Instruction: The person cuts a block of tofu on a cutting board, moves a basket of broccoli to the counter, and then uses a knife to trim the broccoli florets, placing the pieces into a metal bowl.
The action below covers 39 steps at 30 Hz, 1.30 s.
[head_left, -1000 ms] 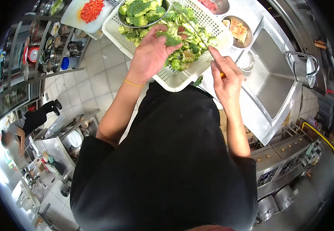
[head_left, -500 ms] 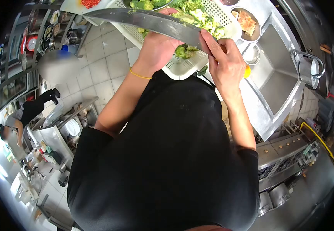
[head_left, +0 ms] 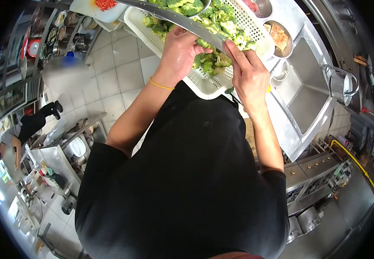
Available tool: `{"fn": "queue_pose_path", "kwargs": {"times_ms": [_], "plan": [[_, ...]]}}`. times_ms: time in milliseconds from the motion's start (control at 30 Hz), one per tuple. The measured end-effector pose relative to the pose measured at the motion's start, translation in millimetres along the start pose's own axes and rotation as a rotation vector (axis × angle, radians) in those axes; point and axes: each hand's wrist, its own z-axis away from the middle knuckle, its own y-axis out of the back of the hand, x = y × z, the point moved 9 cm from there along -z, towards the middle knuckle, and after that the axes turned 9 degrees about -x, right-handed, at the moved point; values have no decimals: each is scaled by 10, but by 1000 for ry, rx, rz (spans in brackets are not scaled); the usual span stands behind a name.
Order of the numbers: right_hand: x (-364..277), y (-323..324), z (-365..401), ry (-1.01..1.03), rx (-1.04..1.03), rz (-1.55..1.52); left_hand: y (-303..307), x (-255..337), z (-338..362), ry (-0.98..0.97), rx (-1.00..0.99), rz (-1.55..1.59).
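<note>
My right hand [head_left: 249,73] grips a large knife [head_left: 182,21] whose long steel blade runs up and left across the view. My left hand [head_left: 179,49] is curled around a piece of broccoli [head_left: 203,43] right under the blade. Both hands hover over a white perforated basket [head_left: 204,82] filled with cut broccoli florets [head_left: 221,26]. A yellow band circles my left wrist.
A steel sink [head_left: 305,93] lies to the right, with a metal pot [head_left: 340,82] beside it. A steel bowl of flat bread pieces [head_left: 277,36] sits behind the basket. A white board with chopped red pepper [head_left: 103,5] is at top left. Another person [head_left: 23,129] bends over at far left.
The knife blade went from edge-on to lying flat across the basket. My left hand closed down on a broccoli piece under it. The basket has shifted slightly in view.
</note>
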Motion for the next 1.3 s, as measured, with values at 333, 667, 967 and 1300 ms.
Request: {"fn": "queue_pose_path", "kwargs": {"times_ms": [333,667,967,1300], "plan": [[505,11,581,-350,-193,15,28,698,136,54,-32,-74],[577,52,1052,-763,-194,-128,128,659,-1393,-277,-271,-1669],[804,15,1232,-820,-85,-301,1036,1502,-939,-141,299,-1733],[951,-287,571,-759,-277,-420,1649,703,-646,331,287,-701]]}}
